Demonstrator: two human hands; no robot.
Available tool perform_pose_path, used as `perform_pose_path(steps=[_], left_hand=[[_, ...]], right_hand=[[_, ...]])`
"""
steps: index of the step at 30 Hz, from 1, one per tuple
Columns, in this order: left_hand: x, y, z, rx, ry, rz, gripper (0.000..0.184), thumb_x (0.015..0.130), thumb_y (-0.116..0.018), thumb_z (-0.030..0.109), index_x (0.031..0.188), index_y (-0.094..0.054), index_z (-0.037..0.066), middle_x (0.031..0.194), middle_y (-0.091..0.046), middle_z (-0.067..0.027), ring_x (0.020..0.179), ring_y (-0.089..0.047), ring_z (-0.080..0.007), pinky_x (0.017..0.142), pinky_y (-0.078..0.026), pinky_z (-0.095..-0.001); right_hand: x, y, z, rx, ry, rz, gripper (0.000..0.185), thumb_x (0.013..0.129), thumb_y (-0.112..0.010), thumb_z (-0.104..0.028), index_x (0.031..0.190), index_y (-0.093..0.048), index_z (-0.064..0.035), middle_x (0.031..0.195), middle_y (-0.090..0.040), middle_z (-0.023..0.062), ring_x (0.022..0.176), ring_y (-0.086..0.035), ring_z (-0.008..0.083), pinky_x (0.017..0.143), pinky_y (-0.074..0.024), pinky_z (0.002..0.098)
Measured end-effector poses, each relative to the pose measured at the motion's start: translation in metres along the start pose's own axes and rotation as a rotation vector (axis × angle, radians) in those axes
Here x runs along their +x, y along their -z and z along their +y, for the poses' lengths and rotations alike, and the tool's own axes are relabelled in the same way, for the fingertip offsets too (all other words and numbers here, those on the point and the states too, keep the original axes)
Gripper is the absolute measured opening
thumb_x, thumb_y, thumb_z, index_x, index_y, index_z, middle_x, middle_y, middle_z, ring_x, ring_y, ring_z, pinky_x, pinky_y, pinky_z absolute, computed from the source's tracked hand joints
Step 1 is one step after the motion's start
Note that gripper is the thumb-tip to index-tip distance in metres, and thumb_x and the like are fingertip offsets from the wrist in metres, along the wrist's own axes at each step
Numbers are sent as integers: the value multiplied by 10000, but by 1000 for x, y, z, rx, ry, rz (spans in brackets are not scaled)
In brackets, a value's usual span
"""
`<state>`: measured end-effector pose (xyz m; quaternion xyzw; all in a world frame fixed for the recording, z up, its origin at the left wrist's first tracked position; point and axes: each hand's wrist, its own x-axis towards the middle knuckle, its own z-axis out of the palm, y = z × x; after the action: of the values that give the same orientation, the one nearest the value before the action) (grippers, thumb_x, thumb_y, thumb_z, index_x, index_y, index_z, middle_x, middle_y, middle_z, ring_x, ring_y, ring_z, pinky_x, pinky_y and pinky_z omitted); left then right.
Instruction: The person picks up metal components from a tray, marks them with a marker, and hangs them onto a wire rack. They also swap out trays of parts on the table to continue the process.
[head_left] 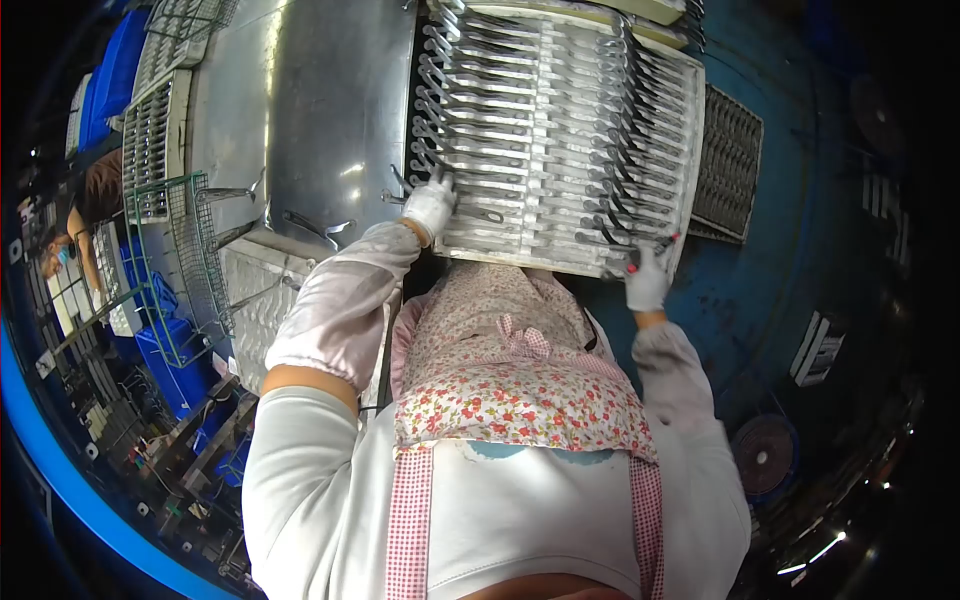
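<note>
A white slotted tray [684, 180] in front of me holds several metal wrenches [490, 125] lying side by side, their dark heads lined up at both ends. At the tray's near left corner is my white-gloved left hand [430, 208], its fingers bent against the wrench ends there. Whether those fingers grip one is too small to make out. Beyond the near right corner, my gloved right hand [648, 282] is closed around a slim dark tool with red ends [670, 241], whose kind I cannot tell.
To the left stands a metal-topped table [340, 110] with loose wrenches [318, 228] on it. A green wire basket [205, 270] and blue bins [172, 365] are farther left. Another tray [728, 165] sits lower at right. A co-worker [95, 205] is at far left.
</note>
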<state>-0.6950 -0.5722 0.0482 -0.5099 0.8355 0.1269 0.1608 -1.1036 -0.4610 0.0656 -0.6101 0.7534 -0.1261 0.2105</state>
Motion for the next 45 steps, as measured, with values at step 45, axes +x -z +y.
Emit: perform_pose_path(steps=[45], left_hand=[[-148, 174, 28, -2424, 541, 597, 365, 975, -508, 236, 1253, -478, 2, 1081, -628, -178, 904, -675, -245, 742, -589, -327]], right_hand=[[68, 63, -288, 923, 257, -491, 423, 661, -835, -59, 996, -584, 1, 845, -641, 27, 714, -585, 101, 639, -483, 244]])
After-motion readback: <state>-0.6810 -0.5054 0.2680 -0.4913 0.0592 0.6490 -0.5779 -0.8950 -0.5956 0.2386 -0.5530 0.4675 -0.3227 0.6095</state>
